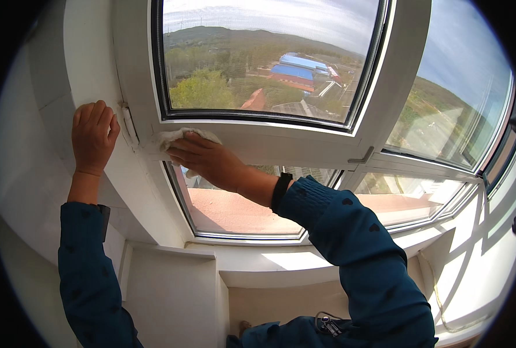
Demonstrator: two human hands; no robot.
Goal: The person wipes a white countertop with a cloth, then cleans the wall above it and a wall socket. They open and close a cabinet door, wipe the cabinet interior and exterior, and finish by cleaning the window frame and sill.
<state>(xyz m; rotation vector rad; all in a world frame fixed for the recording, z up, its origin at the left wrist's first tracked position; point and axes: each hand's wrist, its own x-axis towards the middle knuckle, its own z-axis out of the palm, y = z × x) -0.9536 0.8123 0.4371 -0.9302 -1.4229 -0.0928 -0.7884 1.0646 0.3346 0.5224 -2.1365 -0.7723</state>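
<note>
My right hand point(214, 163) presses a white cloth point(175, 137) flat against the lower left corner of the white window frame point(258, 141). The palm and fingers lie over the cloth, and part of it hangs below them. My left hand point(94, 130), with curled fingers, rests at the edge of the wall beside the window, left of a white hinge point(129, 124). Whether it holds anything cannot be seen. A grey window handle point(361, 155) sits on the frame to the right of my right hand.
Below the frame is a lower glass pane point(240, 209), with a white sill point(284, 259) under it. A white ledge point(171, 287) stands at lower left. Further window panes point(449, 100) curve off to the right. A pale cord point(438, 300) lies at lower right.
</note>
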